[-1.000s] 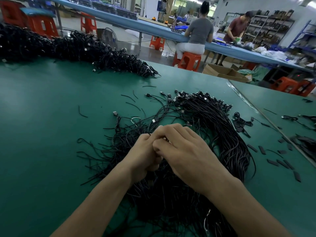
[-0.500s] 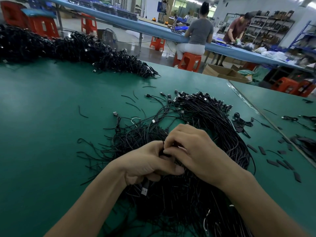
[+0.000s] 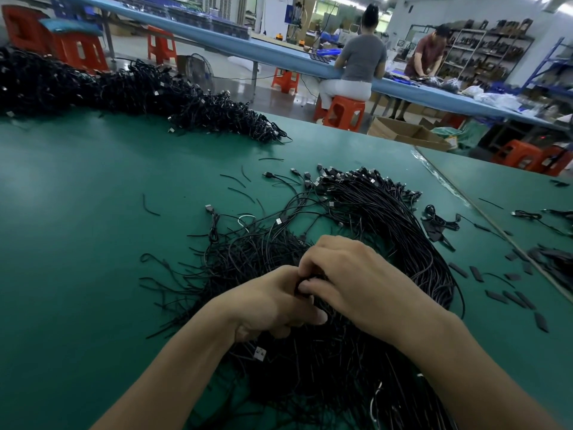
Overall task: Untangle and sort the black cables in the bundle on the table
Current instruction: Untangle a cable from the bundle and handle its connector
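Note:
A big bundle of thin black cables (image 3: 387, 218) with small metal plugs curves across the green table (image 3: 77, 243), from the far middle round to the near edge. My left hand (image 3: 266, 302) and my right hand (image 3: 356, 277) meet over the bundle's tangled near part. Both have curled fingers pinching black cable strands between them. A cable end with a silver plug (image 3: 259, 353) hangs below my left hand. The pinched spot itself is mostly hidden by my fingers.
A long heap of black cables (image 3: 139, 91) lies along the table's far left edge. Short black ties and strips (image 3: 508, 297) are scattered to the right, near a seam with a second green table (image 3: 511, 187). Two people work at a blue bench behind.
My hands have shifted slightly nearer and lower on the bundle, the left hand turning so its thumb points right. A plug end now hangs under it.

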Available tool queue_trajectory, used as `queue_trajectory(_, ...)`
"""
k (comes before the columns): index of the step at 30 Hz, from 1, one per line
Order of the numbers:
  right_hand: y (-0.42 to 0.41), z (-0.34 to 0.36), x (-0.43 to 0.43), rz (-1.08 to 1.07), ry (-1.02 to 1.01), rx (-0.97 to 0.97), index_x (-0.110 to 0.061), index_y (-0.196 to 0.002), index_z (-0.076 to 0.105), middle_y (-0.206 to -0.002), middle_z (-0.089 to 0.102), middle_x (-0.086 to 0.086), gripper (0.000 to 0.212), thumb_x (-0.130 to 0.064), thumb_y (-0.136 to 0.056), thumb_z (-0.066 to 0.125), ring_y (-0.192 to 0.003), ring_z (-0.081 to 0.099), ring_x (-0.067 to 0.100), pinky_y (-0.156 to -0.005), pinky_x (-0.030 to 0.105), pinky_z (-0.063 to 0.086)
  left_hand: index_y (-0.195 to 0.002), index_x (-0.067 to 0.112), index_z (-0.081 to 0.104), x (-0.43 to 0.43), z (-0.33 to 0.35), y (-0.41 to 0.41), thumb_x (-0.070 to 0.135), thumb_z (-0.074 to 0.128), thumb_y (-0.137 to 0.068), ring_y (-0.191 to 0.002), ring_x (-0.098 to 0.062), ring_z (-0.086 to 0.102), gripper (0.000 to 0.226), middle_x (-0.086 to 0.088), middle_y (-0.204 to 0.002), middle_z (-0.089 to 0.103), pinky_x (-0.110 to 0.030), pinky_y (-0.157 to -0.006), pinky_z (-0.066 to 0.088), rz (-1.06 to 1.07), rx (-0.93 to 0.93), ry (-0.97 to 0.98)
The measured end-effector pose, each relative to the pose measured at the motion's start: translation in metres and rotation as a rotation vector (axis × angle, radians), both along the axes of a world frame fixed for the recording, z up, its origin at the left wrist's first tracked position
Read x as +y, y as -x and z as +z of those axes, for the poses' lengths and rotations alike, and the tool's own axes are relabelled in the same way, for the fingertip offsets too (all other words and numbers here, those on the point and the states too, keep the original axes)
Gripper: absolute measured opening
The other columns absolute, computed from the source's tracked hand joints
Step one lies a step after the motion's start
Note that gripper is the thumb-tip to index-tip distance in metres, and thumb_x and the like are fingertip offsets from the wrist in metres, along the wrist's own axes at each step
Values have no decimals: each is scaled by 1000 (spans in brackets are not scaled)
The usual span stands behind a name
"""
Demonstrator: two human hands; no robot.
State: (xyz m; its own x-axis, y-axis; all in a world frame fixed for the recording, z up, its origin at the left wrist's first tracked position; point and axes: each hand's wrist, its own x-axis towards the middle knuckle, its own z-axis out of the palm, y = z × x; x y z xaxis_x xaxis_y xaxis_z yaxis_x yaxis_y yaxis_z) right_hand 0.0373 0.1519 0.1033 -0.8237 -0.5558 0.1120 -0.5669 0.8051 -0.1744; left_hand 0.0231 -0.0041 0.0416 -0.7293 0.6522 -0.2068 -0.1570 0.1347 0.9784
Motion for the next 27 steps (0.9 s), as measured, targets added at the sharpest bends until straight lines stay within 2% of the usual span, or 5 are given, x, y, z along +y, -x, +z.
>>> queue_trajectory(7,-4,-5,-7,21,-195,224,-20,-95,67,-94,59,-5,12,-19,-86,75,-86,53,17,-77,31,52,-75,12,52,-1,-1,3,-6,62,-90,-46,-7,33,26,5,-56,39,-19,-40,26,88,-36,-38)
queue_trajectory(13,-4,-14,-7,14,-80,360,-11,-94,67,-91,59,2,4,-12,-91,70,-83,53,20,-70,36,54,-77,14,51,0,1,5,-9,51,-93,-40,-3,33,28,7,-53,44,-13,-34,23,166,-157,-186)
queue_trajectory(16,-3,-18,-5,-3,-3,390,-10,-91,66,-88,58,3,5,-5,-91,66,-80,52,21,-68,37,53,-68,18,45,0,4,5,-6,43,-90,-41,-3,20,33,6,-57,30,-11,-34,15,207,-264,-316)
queue_trajectory(20,2,-23,-5,-74,189,366,-10,-91,64,-90,58,0,12,-16,-97,55,-85,52,19,-72,35,50,-69,17,45,1,14,5,15,43,-74,-41,-3,20,6,4,-63,28,-12,-32,15,242,-469,-627)
queue_trajectory(27,-8,-41,-22,-200,612,290,-19,-90,61,-88,56,-12,12,-24,-98,55,-87,53,10,-75,20,44,-60,20,48,10,12,1,42,53,-97,-37,-5,24,43,6,-53,34,-17,-33,21,508,-268,-603)
